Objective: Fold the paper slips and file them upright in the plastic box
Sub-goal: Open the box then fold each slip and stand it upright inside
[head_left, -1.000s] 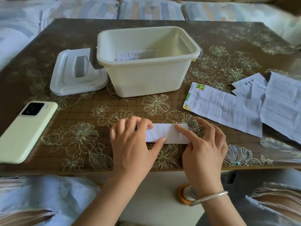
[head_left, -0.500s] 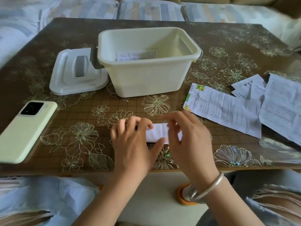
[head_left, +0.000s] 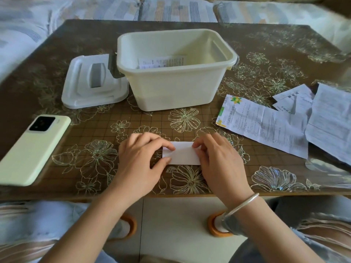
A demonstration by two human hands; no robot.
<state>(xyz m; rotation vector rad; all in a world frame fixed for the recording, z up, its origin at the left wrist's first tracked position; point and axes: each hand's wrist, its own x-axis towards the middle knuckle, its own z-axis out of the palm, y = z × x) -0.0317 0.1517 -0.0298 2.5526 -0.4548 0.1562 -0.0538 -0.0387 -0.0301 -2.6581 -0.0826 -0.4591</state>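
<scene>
The folded white paper slip lies flat on the brown flowered table, long axis left to right, just before the cream plastic box. The left hand and right hand, fingers curled, pinch its ends.

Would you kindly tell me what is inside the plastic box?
Printed paper slips show inside the plastic box, left of its middle and seemingly upright. The box's near wall hides their lower parts and the floor, so I cannot tell how many there are.
</scene>
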